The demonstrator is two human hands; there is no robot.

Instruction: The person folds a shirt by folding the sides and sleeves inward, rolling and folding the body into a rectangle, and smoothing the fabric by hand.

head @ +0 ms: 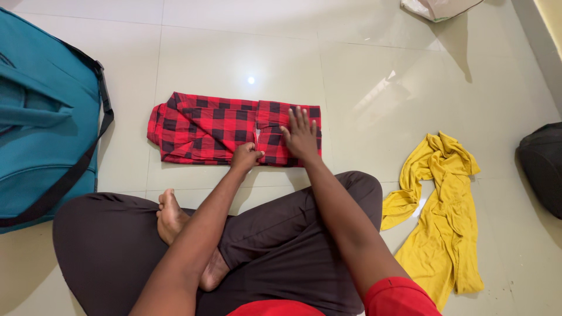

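While the person sits cross-legged on the tiled floor (246,52), the right hand (301,136) lies flat, fingers spread, pinning the folded red-and-black checked shirt (205,129) at centre frame, and the left hand (246,157) pinches its near edge. A yellow garment (445,216) lies crumpled at right. The teal bag (41,117) at left and a dark object (544,169) at the right edge are cut off.

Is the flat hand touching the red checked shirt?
Touching. The head view shows the right hand lying palm down, fingers spread, on the folded red checked shirt, with no gap between them.
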